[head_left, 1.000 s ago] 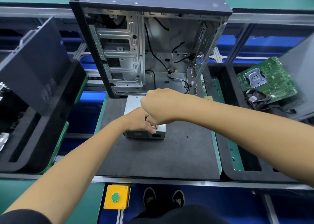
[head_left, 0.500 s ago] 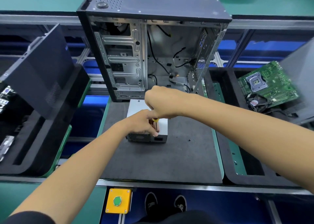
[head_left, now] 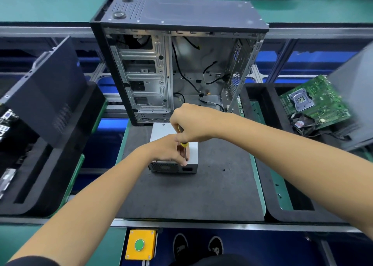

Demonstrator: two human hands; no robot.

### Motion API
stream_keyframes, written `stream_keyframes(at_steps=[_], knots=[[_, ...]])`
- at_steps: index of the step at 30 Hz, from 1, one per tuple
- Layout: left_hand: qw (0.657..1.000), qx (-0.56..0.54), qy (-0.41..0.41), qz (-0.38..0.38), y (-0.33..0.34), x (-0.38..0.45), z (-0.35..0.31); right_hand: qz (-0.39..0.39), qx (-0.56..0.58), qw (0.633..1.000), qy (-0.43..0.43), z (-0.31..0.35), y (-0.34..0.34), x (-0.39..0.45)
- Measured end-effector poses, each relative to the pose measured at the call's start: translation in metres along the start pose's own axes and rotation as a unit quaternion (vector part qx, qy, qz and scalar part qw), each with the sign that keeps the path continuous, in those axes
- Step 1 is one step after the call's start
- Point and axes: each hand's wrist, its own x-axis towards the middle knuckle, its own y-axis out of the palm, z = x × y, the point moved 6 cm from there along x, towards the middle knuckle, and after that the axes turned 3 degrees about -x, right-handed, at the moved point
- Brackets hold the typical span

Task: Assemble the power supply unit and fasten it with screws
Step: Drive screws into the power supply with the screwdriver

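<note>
My right hand (head_left: 191,124) grips the screwdriver (head_left: 184,145) upright over the PSU (head_left: 192,154); my left hand (head_left: 168,150) pinches its shaft, resting on the PSU's near edge.

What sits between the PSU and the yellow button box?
Head view: only bare dark foam mat and the metal rail between power supply and button box.
</note>
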Motion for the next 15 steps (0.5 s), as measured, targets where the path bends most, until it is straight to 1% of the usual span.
stream_keyframes(at_steps=[5, 8, 15], knots=[[1.000, -0.010, 0.016, 0.005, 0.000, 0.000, 0.000, 0.004, 0.016, 1.000, 0.001, -0.003, -0.001, -0.003], [1.000, -0.009, 0.011, 0.012, 0.002, 0.001, 0.002, 0.012, 0.014, 1.000, 0.008, -0.006, -0.005, -0.005], [0.999, 0.004, 0.034, 0.011, 0.000, 0.000, 0.003, -0.013, 0.005, 1.000, 0.028, -0.010, -0.010, 0.000]])
